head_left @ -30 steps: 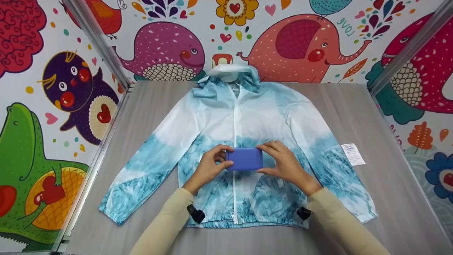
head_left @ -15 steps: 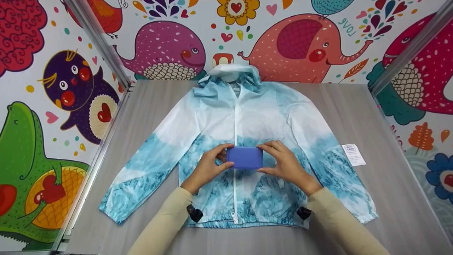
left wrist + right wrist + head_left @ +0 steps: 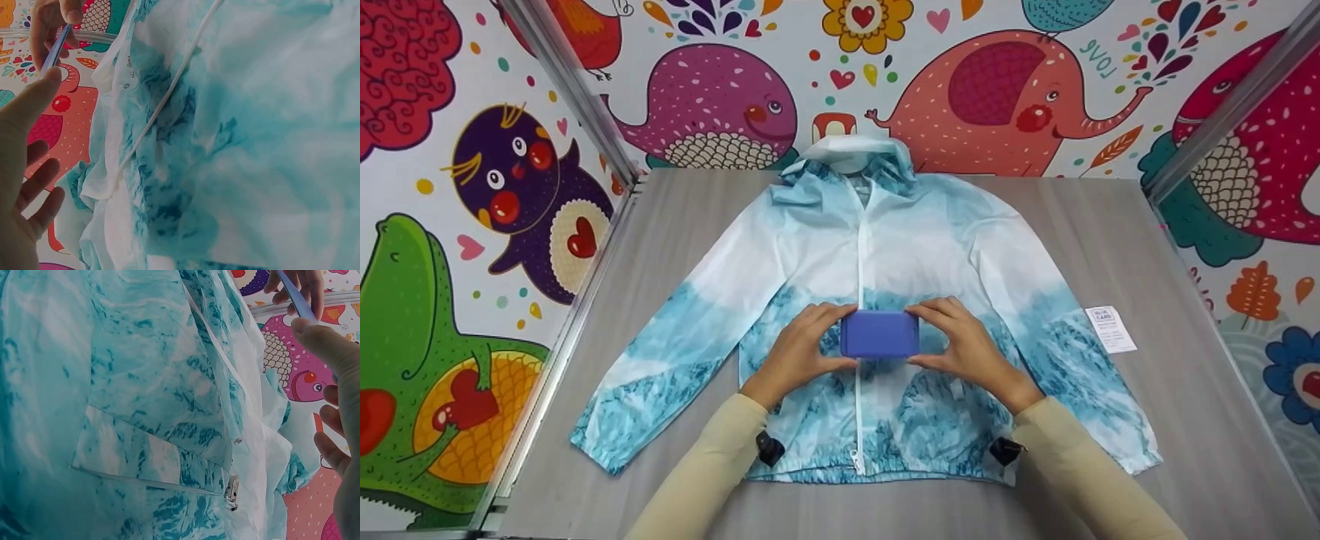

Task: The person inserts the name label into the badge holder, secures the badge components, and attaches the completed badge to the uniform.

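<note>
A flat, blue rectangular case (image 3: 880,334) is held level above the jacket front, its broad face toward the head camera. My left hand (image 3: 797,351) pinches its left end between thumb and fingers. At the opposite end, my right hand (image 3: 971,351) grips it the same way. In the left wrist view the case (image 3: 54,52) shows as a thin edge with the left thumb on it. The right wrist view also catches the thin case (image 3: 296,295) edge-on. Beneath lies a white and teal hooded jacket (image 3: 915,259), zipped up the front, sleeves spread.
A grey wood-grain table (image 3: 675,210) carries the jacket. Beside the right-hand sleeve lies a white printed tag (image 3: 1110,330). Cartoon-printed walls (image 3: 840,82) stand behind and at both sides, with metal posts (image 3: 1230,97) at the back corners. A zipper pull (image 3: 232,492) hangs at the jacket's hem.
The left hand's fingers have straightened along the case's top edge, and its thumb has slid slightly lower and rightward. The case has risen very slightly; the right hand keeps its hold.
</note>
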